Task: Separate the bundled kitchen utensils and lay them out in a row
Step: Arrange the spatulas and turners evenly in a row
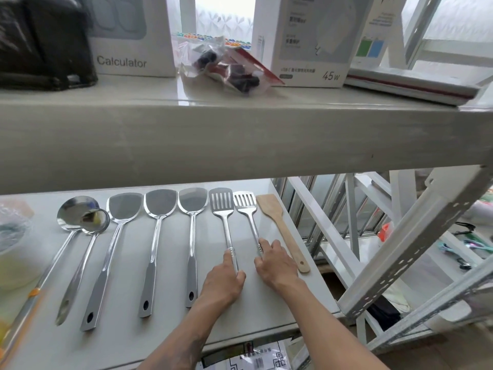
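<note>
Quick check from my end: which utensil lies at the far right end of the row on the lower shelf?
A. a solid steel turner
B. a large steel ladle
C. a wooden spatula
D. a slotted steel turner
C. The wooden spatula ends the row on the right, just past the right hand, which rests on the neighbouring slotted turner.

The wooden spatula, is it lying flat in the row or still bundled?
Lying flat, separate. The wooden spatula rests alone on the shelf, at the row's right end, touching nothing.
</note>
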